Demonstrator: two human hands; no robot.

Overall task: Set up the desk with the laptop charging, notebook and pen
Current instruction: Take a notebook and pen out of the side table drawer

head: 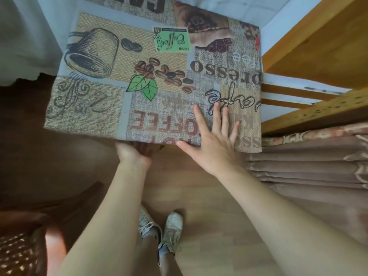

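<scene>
Both hands on "COFFEE"-printed desk [103, 56].

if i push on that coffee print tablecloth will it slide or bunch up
Probably thin and floppy: the tablecloth folds over the desk's near edge. It lies smooth under the flat right hand, so a sideways push would likely wrinkle or drag it. The left hand grips the edge underneath.

Right hand [214, 140] flat on desk [123, 92] top, near corner. Left hand [135, 151] left of it, reaching under the near edge. Wooden shelf [318, 46] right of both; chair [25, 246] behind-left; shoes [161, 230] below on floor [209, 206].
</scene>
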